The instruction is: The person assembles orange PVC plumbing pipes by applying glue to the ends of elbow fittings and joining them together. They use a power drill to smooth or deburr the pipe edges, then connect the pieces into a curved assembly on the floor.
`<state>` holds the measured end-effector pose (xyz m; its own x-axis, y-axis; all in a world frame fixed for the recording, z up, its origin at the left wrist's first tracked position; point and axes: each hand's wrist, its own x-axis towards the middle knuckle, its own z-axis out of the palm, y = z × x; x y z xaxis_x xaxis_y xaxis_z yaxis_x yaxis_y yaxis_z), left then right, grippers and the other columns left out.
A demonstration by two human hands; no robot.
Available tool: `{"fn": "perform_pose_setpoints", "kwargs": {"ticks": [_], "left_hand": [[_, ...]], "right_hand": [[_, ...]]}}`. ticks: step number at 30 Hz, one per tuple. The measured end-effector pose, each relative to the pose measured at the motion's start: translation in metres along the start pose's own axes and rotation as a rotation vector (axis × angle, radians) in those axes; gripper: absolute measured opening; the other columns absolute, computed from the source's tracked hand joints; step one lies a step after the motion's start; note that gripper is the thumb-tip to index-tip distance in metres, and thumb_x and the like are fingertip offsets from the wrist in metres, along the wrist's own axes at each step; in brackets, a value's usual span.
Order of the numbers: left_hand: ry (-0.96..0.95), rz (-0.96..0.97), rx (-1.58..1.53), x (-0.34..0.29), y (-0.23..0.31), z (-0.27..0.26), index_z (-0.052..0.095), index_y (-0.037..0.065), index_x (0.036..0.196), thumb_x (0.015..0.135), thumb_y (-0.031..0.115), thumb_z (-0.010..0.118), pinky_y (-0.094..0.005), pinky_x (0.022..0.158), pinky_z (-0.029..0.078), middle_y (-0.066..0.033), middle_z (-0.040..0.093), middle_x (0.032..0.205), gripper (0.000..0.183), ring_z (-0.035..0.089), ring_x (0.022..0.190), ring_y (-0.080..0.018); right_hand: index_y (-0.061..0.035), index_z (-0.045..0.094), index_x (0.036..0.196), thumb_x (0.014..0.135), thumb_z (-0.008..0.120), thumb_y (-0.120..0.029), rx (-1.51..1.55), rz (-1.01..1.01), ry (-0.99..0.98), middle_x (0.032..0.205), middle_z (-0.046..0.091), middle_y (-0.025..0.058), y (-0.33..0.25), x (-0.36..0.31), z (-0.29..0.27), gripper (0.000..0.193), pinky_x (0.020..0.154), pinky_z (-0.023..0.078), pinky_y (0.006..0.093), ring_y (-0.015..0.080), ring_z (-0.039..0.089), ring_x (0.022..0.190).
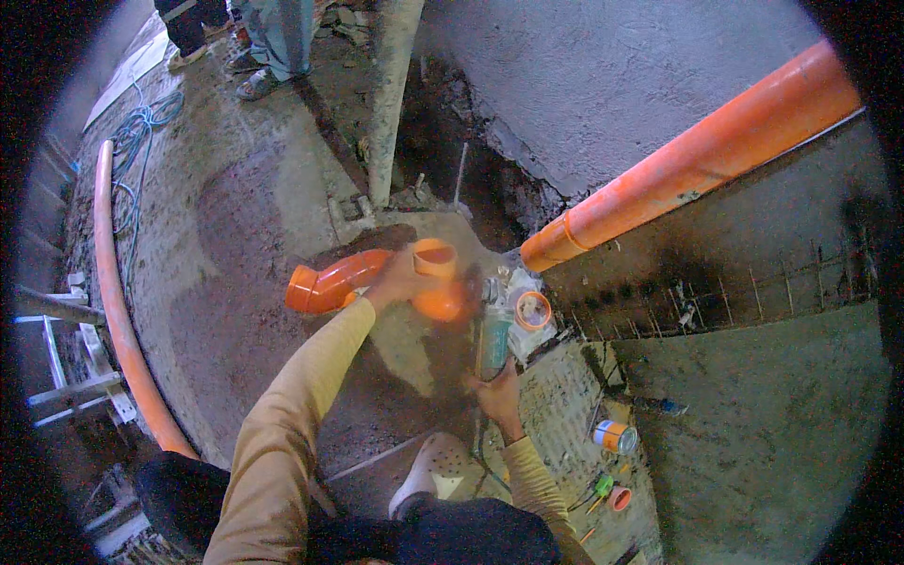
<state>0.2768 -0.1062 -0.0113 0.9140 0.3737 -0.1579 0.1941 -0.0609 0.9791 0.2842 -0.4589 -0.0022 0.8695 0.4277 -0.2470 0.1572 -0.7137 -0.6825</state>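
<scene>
Your left hand [399, 282]: fingers clamped on the orange pipe bend [341, 281], at 10 o'clock from your right hand [499, 395] | right: fingers wrapped round the green cylinder [494, 341], 6-o'clock end

1. Orange pipe fitting [348, 276]: glossy and curved; gripped by the left hand [401, 281], with orange parts visible on both sides of the grip.
2. Fitting, left section: bent, extends sideways, terminates in a wider collar.
3. Fitting, right section: blurred; a round open end faces upward, with a rounded portion below. Continuity behind the hand cannot be confirmed.
4. Teal-green object [496, 337]: elongated, greyish far end, pointing away from the person; near end held in the right hand [499, 394]. Exact type unclear.
</scene>
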Motion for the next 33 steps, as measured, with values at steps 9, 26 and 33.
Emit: {"fn": "perform_pose_setpoints", "kwargs": {"ticks": [9, 26, 33], "left_hand": [[-0.082, 0.106, -0.183, 0.019, -0.012, -0.008, 0.063, 0.007, 0.135, 0.070, 0.028, 0.088, -0.0341, 0.095, 0.054, -0.0049, 0.073, 0.121, 0.072, 0.069, 0.108, -0.0162], [0.016, -0.165, 0.100, 0.036, -0.002, -0.014, 0.074, 0.016, 0.124, 0.067, 0.036, 0.086, -0.0353, 0.062, 0.057, -0.0079, 0.076, 0.096, 0.062, 0.073, 0.077, -0.0197], [-0.002, -0.185, 0.055, 0.043, -0.017, -0.012, 0.074, 0.014, 0.124, 0.069, 0.034, 0.085, -0.0334, 0.054, 0.053, -0.0052, 0.074, 0.089, 0.059, 0.068, 0.066, -0.0166]], "right_hand": [[0.0039, 0.047, 0.137, 0.071, 0.084, -0.019, 0.386, 0.024, -0.053, 0.115, 0.067, 0.0182, -0.040, -0.011, -0.022, 0.080, 0.084, 0.058, 0.0421, 0.0311, 0.068, 0.097], [0.0054, 0.049, 0.136, 0.070, 0.088, -0.022, 0.186, 0.009, 0.035, 0.117, 0.069, 0.0170, -0.027, -0.009, -0.011, 0.082, 0.092, 0.055, 0.0391, 0.0282, 0.068, 0.104], [0.0027, 0.049, 0.137, 0.067, 0.086, -0.027, 0.089, -0.091, 0.085, 0.117, 0.070, 0.0198, -0.036, -0.005, -0.013, 0.085, 0.094, 0.053, 0.0432, 0.0339, 0.069, 0.105]]}}
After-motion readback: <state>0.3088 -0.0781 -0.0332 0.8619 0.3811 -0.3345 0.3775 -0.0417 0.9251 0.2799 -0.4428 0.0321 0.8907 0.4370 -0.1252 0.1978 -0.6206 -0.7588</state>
